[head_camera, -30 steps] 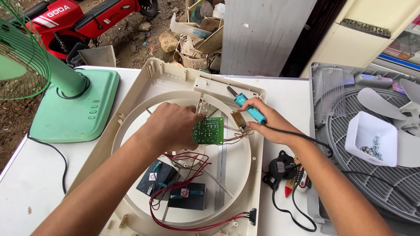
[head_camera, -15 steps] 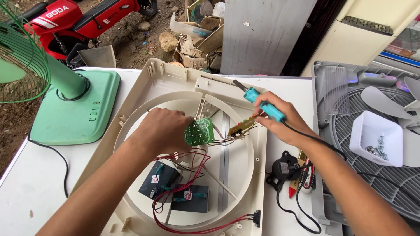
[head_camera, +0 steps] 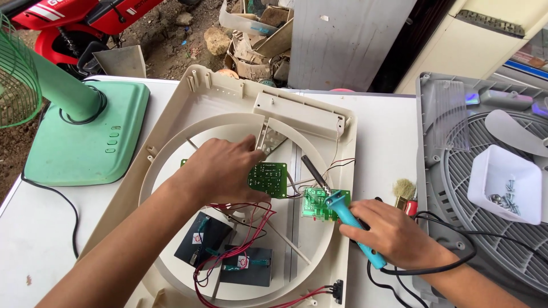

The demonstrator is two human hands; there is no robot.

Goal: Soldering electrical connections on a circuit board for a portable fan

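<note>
My left hand (head_camera: 220,170) grips a small green circuit board (head_camera: 268,179) over the middle of a cream fan housing (head_camera: 228,97) that lies flat on the white table. My right hand (head_camera: 394,232) holds a blue-handled soldering iron (head_camera: 348,219); its dark tip points up and left, close to the right edge of that board. A second green circuit board (head_camera: 318,204) lies on the housing just under the iron. Red and black wires (head_camera: 240,245) run from the boards down to two black battery blocks (head_camera: 228,251).
A green pedestal fan base (head_camera: 85,140) stands at the left. A grey fan grille (head_camera: 485,194) at the right carries a white tray of screws (head_camera: 505,182). A small brush (head_camera: 404,191) lies beside the housing. The iron's black cord (head_camera: 445,262) loops near my right wrist.
My right hand has dropped from the housing's upper right to its lower right, bringing the iron down. The second board now lies on the housing. My left hand keeps hold of the first board.
</note>
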